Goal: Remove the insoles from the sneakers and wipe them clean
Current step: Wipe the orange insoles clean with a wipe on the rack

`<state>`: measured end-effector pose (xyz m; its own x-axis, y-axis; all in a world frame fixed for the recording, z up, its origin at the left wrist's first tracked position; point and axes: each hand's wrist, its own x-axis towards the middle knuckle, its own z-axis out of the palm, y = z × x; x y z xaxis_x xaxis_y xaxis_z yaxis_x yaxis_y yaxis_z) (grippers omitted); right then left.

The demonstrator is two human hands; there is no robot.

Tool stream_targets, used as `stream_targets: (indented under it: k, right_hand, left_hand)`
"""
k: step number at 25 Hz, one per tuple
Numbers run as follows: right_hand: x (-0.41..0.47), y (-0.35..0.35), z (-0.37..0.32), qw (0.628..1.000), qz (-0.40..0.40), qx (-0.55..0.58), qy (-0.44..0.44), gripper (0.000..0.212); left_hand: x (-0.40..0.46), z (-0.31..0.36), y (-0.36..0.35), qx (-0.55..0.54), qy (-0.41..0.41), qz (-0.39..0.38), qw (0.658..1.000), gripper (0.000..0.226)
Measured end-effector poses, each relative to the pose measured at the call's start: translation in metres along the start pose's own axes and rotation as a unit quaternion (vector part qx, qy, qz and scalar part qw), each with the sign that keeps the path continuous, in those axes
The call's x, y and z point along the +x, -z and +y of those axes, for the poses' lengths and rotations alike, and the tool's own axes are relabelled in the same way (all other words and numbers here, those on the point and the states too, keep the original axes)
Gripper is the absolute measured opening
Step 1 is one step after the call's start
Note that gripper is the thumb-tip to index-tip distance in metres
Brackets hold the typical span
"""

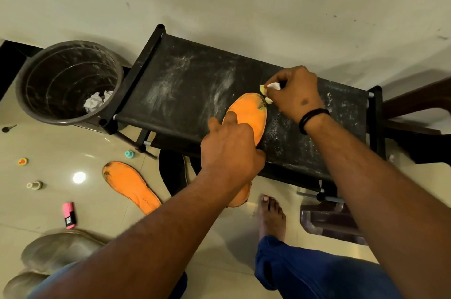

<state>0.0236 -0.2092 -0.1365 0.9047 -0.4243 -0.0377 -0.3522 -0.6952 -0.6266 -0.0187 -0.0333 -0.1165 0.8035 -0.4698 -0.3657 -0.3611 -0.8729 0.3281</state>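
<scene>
So the right hand (pixel 296 93) is pinched shut around a small wad of white cloth or tissue (pixel 273 85) with a yellowish bit poking out, right at the toe end of the orange insole (pixel 251 113). The toe there has a dark grimy patch, and the wad sits just beside or touching that edge, hard to say which. There's a black band (pixel 311 119) on that wrist.

The left hand (pixel 230 147) is spread flat, pressing down on the middle of the same insole with the fingers pointing toward the toe. It isn't gripping anything, just pinning it. The insole lies on a black table (pixel 185 84) with a fabric-looking top smeared with whitish dust, and its heel end hangs off the near edge, under the left forearm.

The second orange insole (pixel 129 185) is down on the tiled floor to the left, also with dark marks at the toe. A dark sneaker (pixel 172 172) sits under the table's near edge, just beside it.

Further out: a dark bin (pixel 69 81) with crumpled white paper in it stands at the table's left end, a pink marker (pixel 69 215) and a few small caps are scattered on the floor, and a bare foot (pixel 272 215) is near the bottom.
</scene>
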Motion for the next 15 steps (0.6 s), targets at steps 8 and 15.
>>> stream_targets:
  k: [8, 15]
  right_hand:
    - [-0.005, -0.001, 0.002, 0.985, -0.148, -0.089, -0.024, 0.008]
    - [-0.011, 0.005, 0.000, 0.969, -0.244, -0.048, -0.005, 0.011]
  left_hand:
    - [0.000, -0.001, -0.003, 0.029, -0.014, -0.009, 0.999, 0.047]
    - [-0.003, 0.010, 0.000, -0.001, 0.007, -0.031, 0.999, 0.047]
